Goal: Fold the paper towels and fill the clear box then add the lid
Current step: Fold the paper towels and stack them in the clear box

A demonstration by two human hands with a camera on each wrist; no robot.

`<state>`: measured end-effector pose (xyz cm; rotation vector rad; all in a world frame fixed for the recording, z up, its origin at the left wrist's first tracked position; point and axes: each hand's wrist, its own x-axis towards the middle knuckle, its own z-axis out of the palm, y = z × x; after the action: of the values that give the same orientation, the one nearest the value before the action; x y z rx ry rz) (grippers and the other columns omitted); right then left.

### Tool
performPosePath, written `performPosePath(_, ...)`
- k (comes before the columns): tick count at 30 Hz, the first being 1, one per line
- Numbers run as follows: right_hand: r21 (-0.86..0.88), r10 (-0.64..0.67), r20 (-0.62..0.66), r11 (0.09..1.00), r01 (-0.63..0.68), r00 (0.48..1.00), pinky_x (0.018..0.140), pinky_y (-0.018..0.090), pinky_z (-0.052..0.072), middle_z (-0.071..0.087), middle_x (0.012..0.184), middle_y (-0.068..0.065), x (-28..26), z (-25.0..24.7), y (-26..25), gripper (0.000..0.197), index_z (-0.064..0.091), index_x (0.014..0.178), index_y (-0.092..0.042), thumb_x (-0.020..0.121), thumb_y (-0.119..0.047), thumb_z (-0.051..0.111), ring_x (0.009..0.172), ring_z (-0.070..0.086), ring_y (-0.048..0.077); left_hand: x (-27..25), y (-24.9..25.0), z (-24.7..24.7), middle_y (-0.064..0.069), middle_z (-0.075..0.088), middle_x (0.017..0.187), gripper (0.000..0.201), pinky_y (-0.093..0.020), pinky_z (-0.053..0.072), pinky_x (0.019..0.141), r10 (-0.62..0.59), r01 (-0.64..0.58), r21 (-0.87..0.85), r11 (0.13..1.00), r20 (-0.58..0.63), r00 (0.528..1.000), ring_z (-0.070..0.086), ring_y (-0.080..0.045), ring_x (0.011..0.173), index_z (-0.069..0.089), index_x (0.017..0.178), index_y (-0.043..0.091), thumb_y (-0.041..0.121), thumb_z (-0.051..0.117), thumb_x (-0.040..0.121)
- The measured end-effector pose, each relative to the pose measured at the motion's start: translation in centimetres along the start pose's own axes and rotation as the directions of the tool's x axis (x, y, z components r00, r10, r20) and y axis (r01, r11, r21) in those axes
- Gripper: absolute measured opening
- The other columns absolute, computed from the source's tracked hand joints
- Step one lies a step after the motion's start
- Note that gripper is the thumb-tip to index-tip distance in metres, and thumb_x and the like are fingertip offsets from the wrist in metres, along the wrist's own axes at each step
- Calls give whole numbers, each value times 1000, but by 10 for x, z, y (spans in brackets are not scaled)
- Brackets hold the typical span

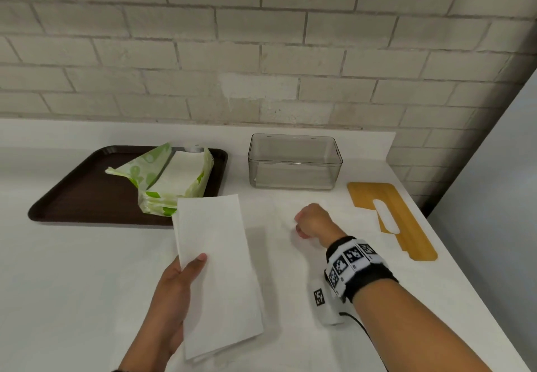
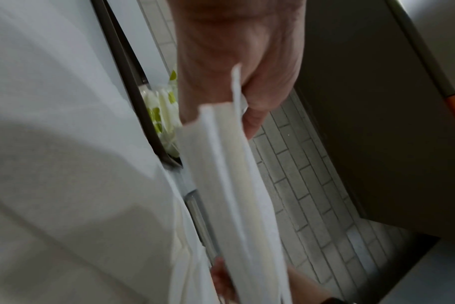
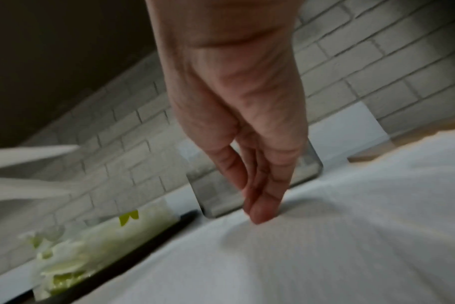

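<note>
My left hand (image 1: 186, 281) grips a stack of folded white paper towels (image 1: 216, 261) by its near edge, thumb on top, lifted off the white counter. The left wrist view shows the stack (image 2: 234, 185) edge-on below the left hand (image 2: 247, 107). To the right, my right hand (image 1: 308, 223) points down, and its bunched fingertips (image 3: 260, 214) pinch a single flat paper towel (image 3: 325, 236) on the counter. The clear box (image 1: 295, 162) stands with nothing in it just beyond that hand. The wooden lid (image 1: 389, 217), with an oval slot, lies flat to the right.
A dark brown tray (image 1: 87, 191) at the back left holds an opened green-and-white pack of paper towels (image 1: 171, 179). A brick wall runs behind the counter. The counter's right edge runs close past the lid.
</note>
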<state>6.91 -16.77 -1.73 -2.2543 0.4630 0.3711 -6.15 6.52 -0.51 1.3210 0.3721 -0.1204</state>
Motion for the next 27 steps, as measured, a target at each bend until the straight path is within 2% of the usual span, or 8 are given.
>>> performPosePath(4,-107,17,-1,994,-17,1000,58,24,42,59,87,11,8,16,-9,14,54,80,-2,90,-11,50,85,58,28,-4,-1,-6,-12,74,90,18,-43,52,74,11,-11,-5,1000,-18,1000,68,-35,86,65,106,15,17,52,94)
performPosePath(7,-204,19,-3,979,-19,1000,94,37,42,56,120,11,14,32,-19,36,55,101,-9,85,-41,58,114,50,33,-4,-2,-8,-14,74,95,21,-45,52,78,8,-8,11,1000,-27,1000,67,-37,89,65,110,14,18,52,94)
performPosePath(9,-278,31,-33,960,-39,999,102,44,34,45,132,9,16,40,-25,55,52,120,-13,82,-51,59,126,38,33,-4,-2,-9,-15,73,97,20,-46,52,80,5,-4,15,1000,-24,1000,67,-38,90,65,109,14,18,52,94)
performPosePath(16,-287,118,-81,948,-137,990,106,44,29,34,138,8,31,54,-37,78,36,134,-12,75,-48,70,130,31,30,-4,-9,-15,-15,73,97,20,-57,47,93,28,-24,67,997,-51,998,67,-39,93,66,109,13,16,54,93)
performPosePath(20,-263,110,-100,955,-133,989,105,42,31,38,132,7,34,56,-38,56,48,121,-14,76,-38,71,125,34,31,-2,-13,-17,-15,72,101,23,-57,45,97,24,-20,56,998,-64,998,65,-38,97,64,113,12,17,55,93)
performPosePath(23,-142,71,-135,986,-90,988,100,43,32,53,120,4,36,57,-37,21,52,95,-19,78,-25,63,118,44,30,0,-13,-17,-14,72,101,23,-57,45,97,15,-13,54,998,-53,999,65,-38,97,64,113,14,18,55,93)
performPosePath(25,108,-5,-149,994,21,989,97,43,38,61,101,3,37,49,-38,8,54,79,-18,79,-20,62,105,53,29,1,-12,-17,-14,72,101,23,-57,45,96,2,-1,37,999,-43,999,66,-38,96,64,114,14,18,55,93)
performPosePath(27,476,-126,-150,860,183,981,85,34,46,63,94,6,20,30,-45,7,57,81,-15,85,-14,63,92,59,24,2,-10,-16,-15,72,100,22,-56,47,94,-17,17,11,1000,-28,999,66,-39,95,63,113,14,18,54,93)
